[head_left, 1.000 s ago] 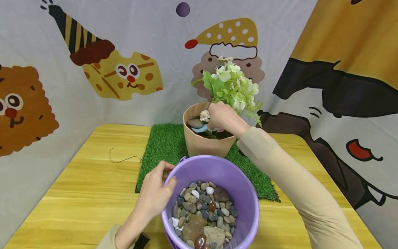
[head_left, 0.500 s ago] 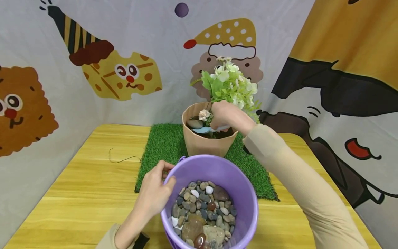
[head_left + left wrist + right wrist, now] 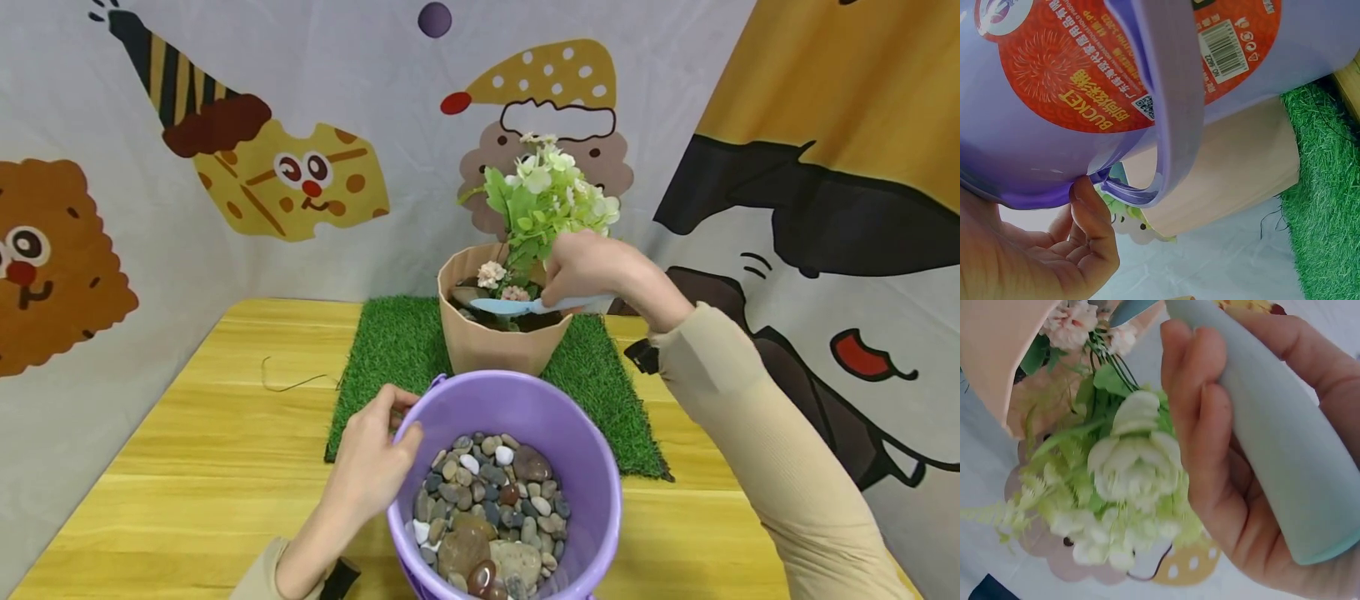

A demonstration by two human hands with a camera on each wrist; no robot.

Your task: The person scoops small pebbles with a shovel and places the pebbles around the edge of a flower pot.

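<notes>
Head view has a purple bucket (image 3: 596, 475) closest, standing on a wooden table (image 3: 187, 467) with its mouth toward the camera. Stones (image 3: 487, 500) of mixed colours cover its bottom: grey, brown and white pebbles, with several larger ones at the near side. At its left side, the left hand (image 3: 375, 458) pinches the rim between thumb and fingers; the left wrist view shows a red label (image 3: 1066, 75) and the bucket's handle (image 3: 1182, 94) just beside those fingers.

Just beyond the bucket, a peach pot (image 3: 502, 354) stands upright on a green grass mat (image 3: 405, 333). The right hand (image 3: 588, 265), above the pot's right edge, has its fingers curled round the handle of a light blue trowel (image 3: 501, 307). Its blade lies nearly level over the pot's opening, pointing left; whether it touches anything inside, I cannot tell. Small pink flowers (image 3: 491, 275) sit in the pot behind the blade, and taller white flowers (image 3: 558, 187) rise above them. Left of the mat, a thin wire (image 3: 288, 389) lies on the table. Farthest back hangs a pale cloth (image 3: 420, 183) printed with cartoon figures.
</notes>
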